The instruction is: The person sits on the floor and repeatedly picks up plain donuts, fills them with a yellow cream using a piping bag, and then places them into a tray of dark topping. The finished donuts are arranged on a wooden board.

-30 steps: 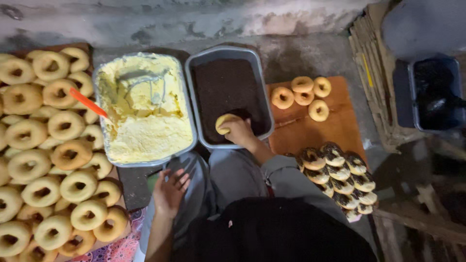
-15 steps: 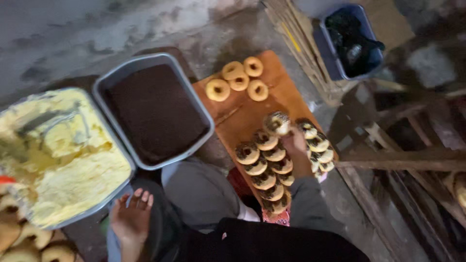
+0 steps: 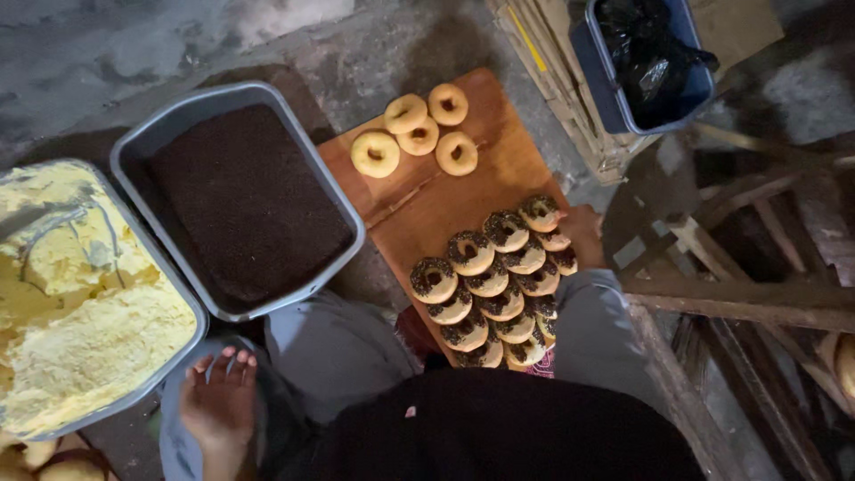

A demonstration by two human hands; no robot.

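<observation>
Right hand (image 3: pixel 583 233) has set its sprinkled doughnut (image 3: pixel 540 213) down, fingers hidden; left hand (image 3: pixel 218 401) spread.

We see no labels, signs or screens. The nearest to packaging is a crumpled black plastic bag (image 3: pixel 648 55) lining a blue bin (image 3: pixel 614 105) at the top right, past the wooden board.

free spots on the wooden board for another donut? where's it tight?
Bare wood shows on the board between the four plain donuts at its far end and the sprinkled donuts stacked near the right hand, plus the right edge beside the plain ones. The near end is crowded, with rows overlapping.
</observation>
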